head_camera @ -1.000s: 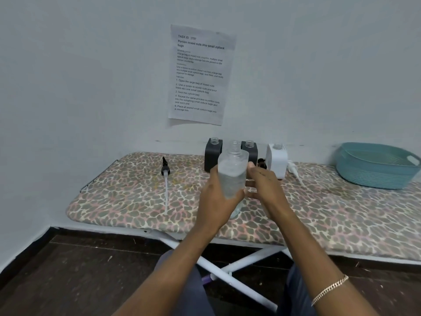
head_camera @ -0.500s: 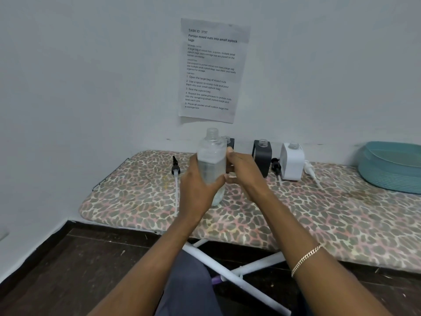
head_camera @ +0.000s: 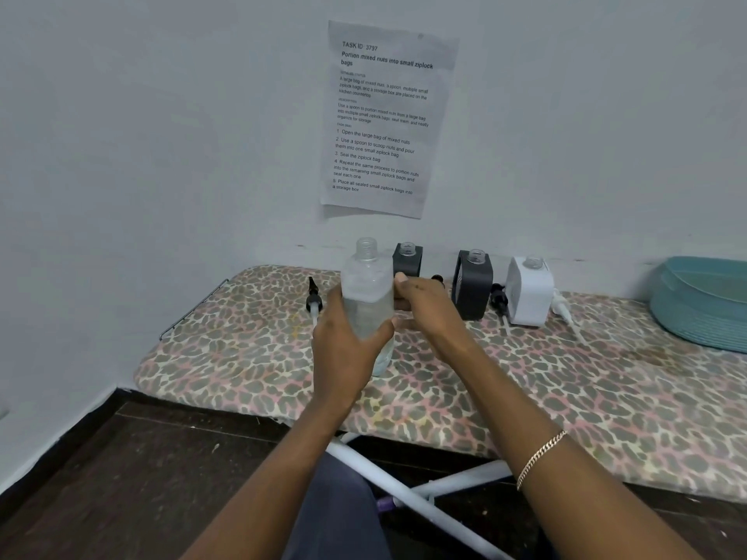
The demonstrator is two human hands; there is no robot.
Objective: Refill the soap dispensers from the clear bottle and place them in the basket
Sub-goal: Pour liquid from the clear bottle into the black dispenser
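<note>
The left hand [head_camera: 347,349] wraps the uncapped clear bottle [head_camera: 368,284] over the ironing board [head_camera: 242,357]; the right hand [head_camera: 428,309] pinches its side. The bottle partly hides one black dispenser [head_camera: 408,262] at 1 o'clock; a second black dispenser [head_camera: 475,289], a white dispenser [head_camera: 529,293] and the basket [head_camera: 703,313] follow toward 3 o'clock. A second ago it fronted the gap between both black ones.

The left hand [head_camera: 343,349] covers the lower half of the clear bottle [head_camera: 368,284], the right hand [head_camera: 424,305] hides the base of the leftmost dark dispenser [head_camera: 407,262] and whatever its own fingers touch, the basket [head_camera: 703,301] is cut off by the right edge, and the smallest print on the paper [head_camera: 384,119] is too small to read.
</note>
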